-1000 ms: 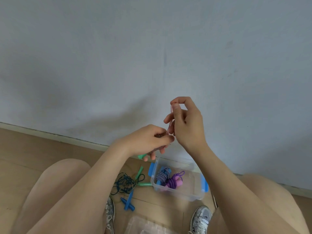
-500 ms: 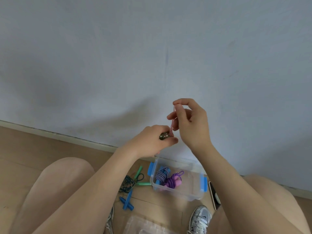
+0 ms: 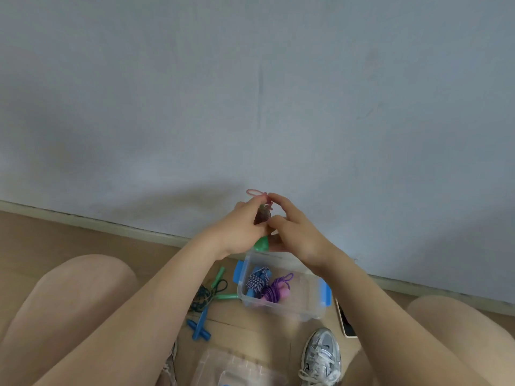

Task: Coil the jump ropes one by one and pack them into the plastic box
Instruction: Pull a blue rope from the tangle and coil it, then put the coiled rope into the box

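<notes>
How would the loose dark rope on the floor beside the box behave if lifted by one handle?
Probably floppy: the dark rope lies in a slack tangle, so it would likely trail. The green handle beside it looks rigid and round, so may roll if nudged.

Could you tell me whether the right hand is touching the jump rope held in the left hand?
Touching. The head view shows the right hand with thumb and forefinger pressed against the coiled jump rope gripped by the left hand.

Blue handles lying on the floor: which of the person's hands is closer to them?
Left. The left hand is raised above and right of the blue handles; the right hand is farther right, above the plastic box.
</notes>
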`<state>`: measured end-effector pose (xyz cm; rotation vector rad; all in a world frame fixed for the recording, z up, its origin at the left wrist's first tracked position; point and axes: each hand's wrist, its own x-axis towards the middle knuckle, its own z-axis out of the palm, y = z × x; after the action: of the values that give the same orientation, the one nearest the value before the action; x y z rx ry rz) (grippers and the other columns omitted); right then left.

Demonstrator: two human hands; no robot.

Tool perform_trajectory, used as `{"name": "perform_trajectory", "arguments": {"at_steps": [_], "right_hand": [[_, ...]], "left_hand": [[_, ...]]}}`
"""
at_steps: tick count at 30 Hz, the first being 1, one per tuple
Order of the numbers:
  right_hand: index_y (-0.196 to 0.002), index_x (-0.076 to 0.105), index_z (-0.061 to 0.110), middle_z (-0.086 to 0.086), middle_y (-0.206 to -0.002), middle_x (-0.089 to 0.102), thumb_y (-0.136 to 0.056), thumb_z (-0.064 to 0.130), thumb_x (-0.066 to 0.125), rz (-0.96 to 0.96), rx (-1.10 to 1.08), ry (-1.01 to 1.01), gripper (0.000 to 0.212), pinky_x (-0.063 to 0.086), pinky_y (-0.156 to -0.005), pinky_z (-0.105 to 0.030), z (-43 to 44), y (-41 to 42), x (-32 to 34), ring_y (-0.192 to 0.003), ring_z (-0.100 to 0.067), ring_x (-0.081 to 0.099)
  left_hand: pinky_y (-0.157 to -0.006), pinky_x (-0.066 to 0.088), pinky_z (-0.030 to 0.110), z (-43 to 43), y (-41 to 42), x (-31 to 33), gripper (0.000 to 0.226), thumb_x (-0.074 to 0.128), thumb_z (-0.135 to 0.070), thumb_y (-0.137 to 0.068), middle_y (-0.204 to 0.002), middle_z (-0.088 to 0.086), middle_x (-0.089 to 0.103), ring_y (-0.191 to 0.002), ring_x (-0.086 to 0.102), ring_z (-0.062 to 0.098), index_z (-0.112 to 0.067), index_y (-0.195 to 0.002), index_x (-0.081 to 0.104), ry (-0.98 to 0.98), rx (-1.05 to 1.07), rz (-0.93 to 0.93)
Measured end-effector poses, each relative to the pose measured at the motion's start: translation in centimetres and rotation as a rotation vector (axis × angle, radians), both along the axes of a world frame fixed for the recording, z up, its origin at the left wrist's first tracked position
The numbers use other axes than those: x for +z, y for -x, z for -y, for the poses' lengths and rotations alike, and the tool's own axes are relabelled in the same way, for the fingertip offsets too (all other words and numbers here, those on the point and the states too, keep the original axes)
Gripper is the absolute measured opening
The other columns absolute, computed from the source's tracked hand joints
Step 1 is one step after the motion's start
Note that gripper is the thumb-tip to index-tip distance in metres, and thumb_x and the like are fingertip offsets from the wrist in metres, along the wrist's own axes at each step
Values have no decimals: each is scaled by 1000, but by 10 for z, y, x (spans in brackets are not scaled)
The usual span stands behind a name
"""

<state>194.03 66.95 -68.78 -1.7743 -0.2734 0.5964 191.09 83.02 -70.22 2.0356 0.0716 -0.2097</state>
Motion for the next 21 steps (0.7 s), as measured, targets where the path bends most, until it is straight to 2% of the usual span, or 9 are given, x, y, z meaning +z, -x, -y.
{"name": "perform_trajectory", "arguments": {"at_steps": [2,4,6,8,10,12,13,17,21], "right_hand": [[-143,54,36,-7,-112,79,-106,14,49,-51,-51,-82,44,64,-89,-45,8,-3,-4,-98,-26,78],[-134,59,35,-3,-111,80,-107,13,49,-81,-84,-126,37,64,-80,-38,14,-4,-11,-95,-18,78],[-129,61,35,-3,-104,81,-106,12,50,-65,-123,-93,34,60,-70,-33,18,-10,-22,-84,-14,75],[-127,60,31,-5,-94,77,-107,15,50,-38,-154,-28,28,55,-62,-27,21,-16,-36,-76,-15,70],[-124,59,23,-5,-88,72,-107,17,50,-33,-178,72,21,50,-55,-20,27,-25,-57,-76,-16,67],[-122,59,19,-3,-88,73,-103,19,51,-8,-150,249,21,50,-59,-24,33,-34,-85,-82,-21,68],[-123,59,20,-3,-92,74,-102,22,51,3,-91,363,23,51,-64,-27,38,-38,-99,-88,-22,69],[-131,59,24,-6,-119,71,-102,28,55,-23,112,725,30,51,-60,-27,51,-49,-145,-103,-27,65],[-137,61,21,-11,-131,68,-103,23,50,-88,108,852,36,51,-77,-28,55,-50,-191,-116,-33,63]], "left_hand": [[-92,55,26,4,-4,-1,62,79,-41,-92,-120,-5,64,-96,69,10,-34,-146,50,-51,-11,52],[-82,52,16,7,-9,-1,72,87,-39,-85,-118,-10,65,-89,71,8,-31,-147,52,-70,8,101],[-85,55,19,8,-15,-9,81,93,-40,-77,-121,-12,67,-88,73,10,-29,-146,53,-67,-23,76],[-91,57,27,9,-19,-19,95,96,-42,-73,-136,-12,63,-94,74,11,-30,-152,46,-136,-111,5],[-97,51,30,10,-25,-31,100,91,-41,-79,-147,-6,54,-112,70,17,-26,-160,34,-306,-194,-44],[-110,44,36,10,-31,-45,87,79,-38,-92,-157,5,48,-136,56,26,-21,-162,31,-505,-231,-20],[-113,43,40,10,-34,-52,77,73,-34,-97,-158,8,47,-140,52,28,-21,-161,34,-571,-256,-20],[-108,47,39,11,-41,-80,48,55,-18,-105,-146,9,59,-131,57,29,-21,-153,48,-672,-349,-104],[-99,53,41,5,-42,-107,42,52,-5,-101,-126,7,69,-116,64,29,-19,-139,61,-739,-408,-167]]}}
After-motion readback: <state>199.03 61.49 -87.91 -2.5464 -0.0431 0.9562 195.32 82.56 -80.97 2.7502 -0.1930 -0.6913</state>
